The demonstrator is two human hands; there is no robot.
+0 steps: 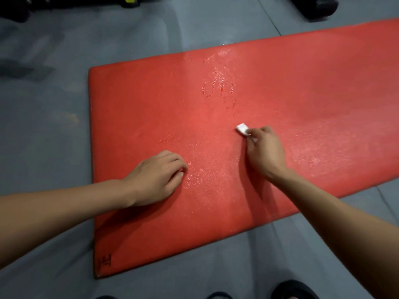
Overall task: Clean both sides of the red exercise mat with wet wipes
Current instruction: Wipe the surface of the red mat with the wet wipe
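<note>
The red exercise mat [151,100] lies flat on the grey floor and runs off toward the upper right. My right hand [264,151] pinches a small folded white wet wipe [242,128] and holds it down on the mat near its middle. My left hand [159,176] rests on the mat near its front edge, fingers curled under, holding nothing. Wet shiny streaks and a damp handprint show on the mat's surface beyond the wipe.
Grey floor [47,126] surrounds the mat. Dark objects [317,6] sit at the top right, and more dark gear [75,3] lines the top left edge. My dark shoes [295,291] show at the bottom. A small mark is written at the mat's near left corner [104,261].
</note>
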